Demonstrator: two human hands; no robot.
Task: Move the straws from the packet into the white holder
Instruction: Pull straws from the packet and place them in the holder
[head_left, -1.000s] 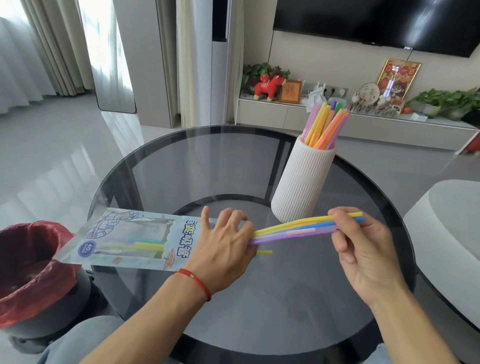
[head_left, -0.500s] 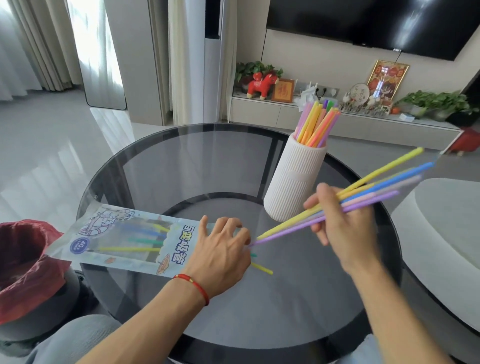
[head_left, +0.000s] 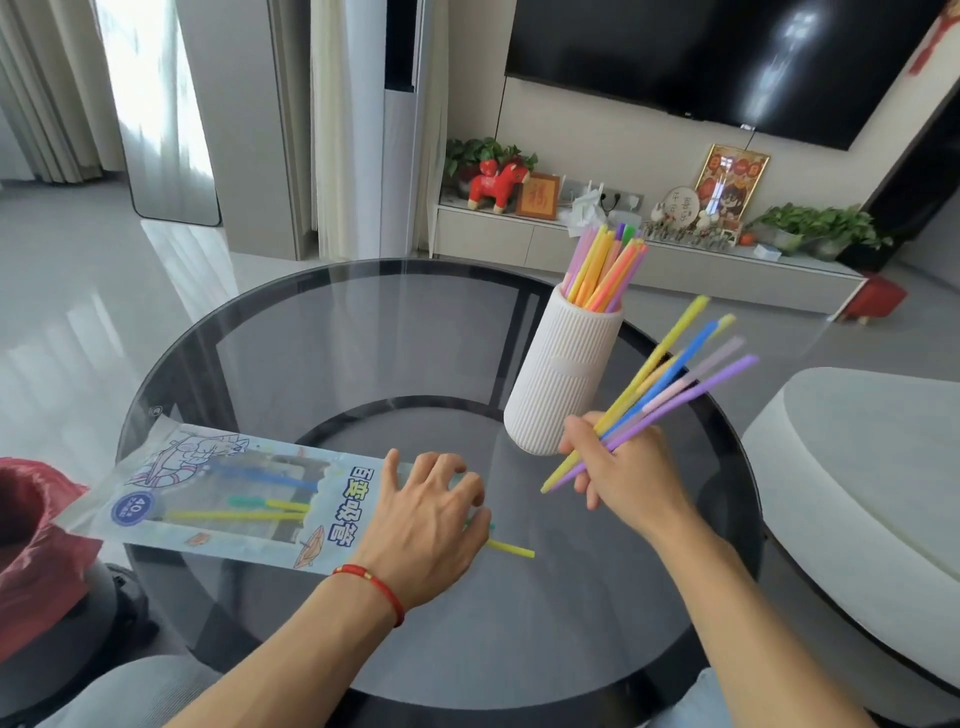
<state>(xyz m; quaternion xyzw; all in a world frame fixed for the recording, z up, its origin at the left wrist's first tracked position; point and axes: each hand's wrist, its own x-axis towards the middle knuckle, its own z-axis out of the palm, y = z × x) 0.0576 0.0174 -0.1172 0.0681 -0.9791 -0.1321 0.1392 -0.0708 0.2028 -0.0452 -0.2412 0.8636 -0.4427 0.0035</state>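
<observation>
1. One packet (head_left: 208, 499) lies flat at about 8 o'clock on the round glass table (head_left: 311, 332). One white holder (head_left: 563, 374) stands upright at about 2 o'clock.
2. Straws are in three groups. A bunch (head_left: 670, 387) of roughly six is in the right hand. A fuller cluster (head_left: 605, 270), too tightly packed to count, stands in the holder. About four show through the packet's clear window (head_left: 249, 499).
3. One yellow straw end (head_left: 511, 548) pokes out of the packet mouth toward 4 o'clock, just past the left fingers.
4. The right hand (head_left: 621, 467) is curled round the bunch low down, near the holder's base. The bunch fans upward toward 1 o'clock, with short ends pointing to 7 o'clock.
5. The left hand (head_left: 421, 525) rests on the packet's open end, fingers spread and slightly bent, pressing it to the glass. A red cord bracelet (head_left: 374, 587) sits on that wrist.
6. The held straws are yellow, blue, pink and purple, thin and straight. The holder is ribbed and matte, and its straws lean toward 1 o'clock.
7. The packet is pale blue with printed characters and a round "40" badge.
8. A bin with a red liner (head_left: 31, 545) sits at 9 o'clock below the table edge, and a pale cushioned seat (head_left: 862, 478) at 3 o'clock.
9. Beyond the table, a low cabinet (head_left: 519, 244) carries a red toy horse (head_left: 496, 182), plants and frames, under a dark television (head_left: 727, 57).
</observation>
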